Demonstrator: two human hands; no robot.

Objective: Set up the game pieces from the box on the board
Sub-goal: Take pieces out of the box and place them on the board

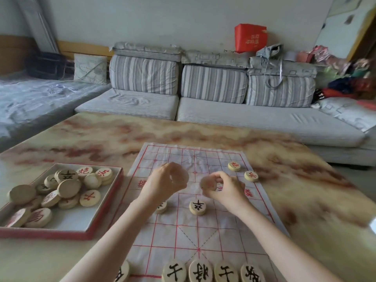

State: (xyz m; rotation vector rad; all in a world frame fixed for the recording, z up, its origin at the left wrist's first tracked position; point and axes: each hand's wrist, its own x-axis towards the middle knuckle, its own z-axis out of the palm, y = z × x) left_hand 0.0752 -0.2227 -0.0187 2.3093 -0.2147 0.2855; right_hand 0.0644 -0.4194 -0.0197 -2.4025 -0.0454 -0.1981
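Observation:
A white paper board (213, 233) with red grid lines lies on the table. Both hands hover over its middle. My left hand (165, 181) is closed around a round wooden piece (179, 176), blurred. My right hand (225, 189) pinches another disc (208, 183) by its edge. On the board stand two red-lettered pieces (234, 166) at the far right, a black-lettered piece (197, 207) in the middle, one (161, 207) partly hidden under my left wrist, and a row of black pieces (200, 271) along the near edge. The box (105, 204) at left holds several pieces.
The marble-patterned table (305, 200) carries the board and box. A grey striped sofa (213, 110) runs behind it, with a red bag (250, 37) on top and piled clothes at the far right.

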